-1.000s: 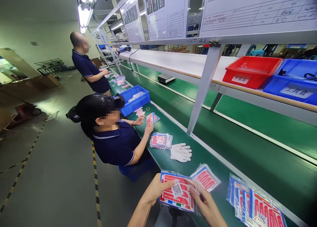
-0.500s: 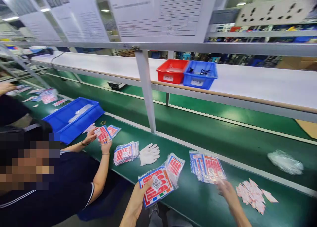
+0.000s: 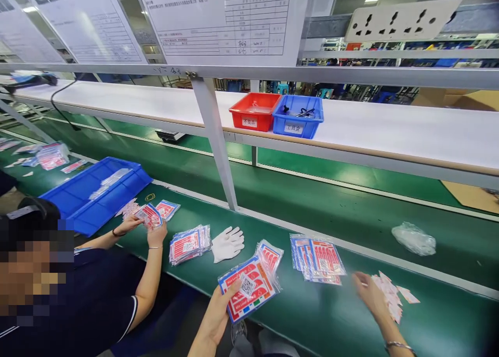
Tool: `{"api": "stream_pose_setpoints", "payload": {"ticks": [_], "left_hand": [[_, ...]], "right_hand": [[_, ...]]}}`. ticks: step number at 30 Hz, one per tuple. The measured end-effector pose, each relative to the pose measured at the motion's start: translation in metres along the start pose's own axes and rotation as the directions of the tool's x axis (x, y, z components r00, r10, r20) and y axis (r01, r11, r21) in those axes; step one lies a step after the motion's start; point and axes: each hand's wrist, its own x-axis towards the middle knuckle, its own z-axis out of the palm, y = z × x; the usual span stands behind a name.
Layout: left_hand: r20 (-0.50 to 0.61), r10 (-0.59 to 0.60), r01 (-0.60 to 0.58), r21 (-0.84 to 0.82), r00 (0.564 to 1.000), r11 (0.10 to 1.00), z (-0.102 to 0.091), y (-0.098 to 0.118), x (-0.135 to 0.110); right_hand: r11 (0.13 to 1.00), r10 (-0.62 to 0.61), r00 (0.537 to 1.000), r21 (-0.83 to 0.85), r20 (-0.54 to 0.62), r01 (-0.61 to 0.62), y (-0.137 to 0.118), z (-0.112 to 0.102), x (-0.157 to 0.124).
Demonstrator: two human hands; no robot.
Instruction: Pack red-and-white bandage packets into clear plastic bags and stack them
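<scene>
My left hand (image 3: 218, 307) grips a clear bag holding a red, white and blue printed card (image 3: 253, 289) with a QR code, thumb on top. Just behind lies another bagged card (image 3: 272, 254), partly covered by the held one. My right hand (image 3: 370, 294) hovers at the left side of a heap of small pinkish-white paper pieces (image 3: 392, 297). Its fingers are bent and slightly blurred; whether they hold a piece cannot be made out. Left of this hand, a fanned stack of bagged cards (image 3: 317, 258) rests on the green bench.
A white glove (image 3: 228, 244) and a second card stack (image 3: 189, 244) lie to the left. Beyond them a co-worker (image 3: 105, 289) handles a bagged card near a blue crate (image 3: 97, 193). Crumpled clear plastic (image 3: 414, 238) lies behind. A metal post (image 3: 216, 144) supports the shelf with red (image 3: 253, 111) and blue (image 3: 298, 116) bins.
My right hand has moved right, away from the fanned stack and toward the paper heap. My left hand keeps its hold on the bagged card. The view has turned slightly right.
</scene>
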Motion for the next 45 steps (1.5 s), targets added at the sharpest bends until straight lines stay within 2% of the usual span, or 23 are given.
{"api": "stream_pose_setpoints", "payload": {"ticks": [2, 4, 6, 7, 8, 10, 11, 15, 18, 20, 22, 24, 26, 29, 32, 34, 37, 38, 39, 45], "left_hand": [[0.016, 0.005, -0.005, -0.010, 1.000, 1.000, -0.001, -0.005, 0.001], [0.039, -0.003, 0.004, -0.026, 0.999, 1.000, -0.002, -0.008, 0.002], [0.061, -0.010, 0.012, -0.041, 0.998, 0.999, -0.001, -0.010, 0.001], [0.074, -0.009, 0.013, -0.047, 0.997, 0.999, 0.000, -0.011, 0.000], [0.082, -0.004, 0.008, -0.054, 0.997, 0.998, 0.000, -0.011, -0.002], [0.088, 0.015, -0.009, -0.071, 0.996, 0.997, 0.001, -0.012, -0.006], [0.091, 0.025, -0.018, -0.077, 0.996, 0.997, 0.000, -0.012, -0.008], [0.127, 0.097, -0.088, -0.079, 0.987, 0.993, -0.013, -0.016, -0.008], [0.182, 0.200, -0.213, 0.058, 0.963, 0.975, -0.029, -0.012, -0.005], [0.212, 0.332, -0.377, 0.231, 0.919, 0.897, -0.034, -0.001, -0.005], [0.297, 0.426, -0.516, 0.388, 0.855, 0.764, -0.032, 0.014, -0.010], [0.409, 0.426, -0.587, 0.480, 0.807, 0.652, -0.022, 0.028, -0.017], [0.463, 0.396, -0.604, 0.515, 0.793, 0.608, -0.011, 0.038, -0.024], [0.453, 0.389, -0.589, 0.493, 0.802, 0.640, -0.002, 0.042, -0.033], [0.428, 0.386, -0.564, 0.452, 0.817, 0.691, -0.003, 0.036, -0.040], [0.407, 0.390, -0.551, 0.436, 0.826, 0.712, -0.004, 0.031, -0.045], [0.377, 0.402, -0.540, 0.405, 0.834, 0.738, 0.000, 0.027, -0.052], [0.368, 0.408, -0.538, 0.397, 0.835, 0.743, 0.003, 0.026, -0.055], [0.362, 0.414, -0.540, 0.393, 0.835, 0.744, 0.005, 0.026, -0.057], [0.374, 0.477, -0.604, 0.422, 0.796, 0.677, 0.009, 0.026, -0.066]], "right_hand": [[0.990, -0.137, 0.969, 0.073, 0.208, 0.124, -0.034, 0.031, -0.020], [0.957, -0.284, 0.888, 0.167, 0.363, 0.238, -0.074, 0.056, -0.049], [0.917, -0.395, 0.799, 0.242, 0.452, 0.317, -0.114, 0.069, -0.081], [0.889, -0.457, 0.736, 0.284, 0.499, 0.359, -0.133, 0.072, -0.095], [0.849, -0.528, 0.651, 0.328, 0.546, 0.414, -0.149, 0.073, -0.109], [0.793, -0.601, 0.537, 0.355, 0.591, 0.496, -0.173, 0.072, -0.128], [0.775, -0.616, 0.509, 0.345, 0.602, 0.530, -0.180, 0.071, -0.135], [0.760, -0.598, 0.481, 0.265, 0.641, 0.593, -0.192, 0.074, -0.147], [0.713, -0.607, 0.413, 0.235, 0.679, 0.661, -0.199, 0.072, -0.152], [0.640, -0.628, 0.330, 0.225, 0.705, 0.735, -0.207, 0.067, -0.155], [0.555, -0.641, 0.237, 0.227, 0.730, 0.800, -0.217, 0.063, -0.159], [0.481, -0.648, 0.168, 0.229, 0.743, 0.846, -0.225, 0.060, -0.160], [0.426, -0.662, 0.126, 0.232, 0.739, 0.874, -0.230, 0.058, -0.159], [0.384, -0.671, 0.115, 0.211, 0.733, 0.899, -0.231, 0.053, -0.150], [0.397, -0.639, 0.143, 0.166, 0.756, 0.903, -0.226, 0.042, -0.137], [0.458, -0.627, 0.201, 0.148, 0.752, 0.877, -0.222, 0.035, -0.131], [0.589, -0.660, 0.350, 0.169, 0.665, 0.791, -0.218, 0.032, -0.133], [0.618, -0.670, 0.385, 0.190, 0.634, 0.763, -0.218, 0.033, -0.137], [0.635, -0.676, 0.401, 0.214, 0.618, 0.742, -0.217, 0.036, -0.141], [0.699, -0.621, 0.335, 0.308, 0.709, 0.645, -0.225, 0.052, -0.169]]}}
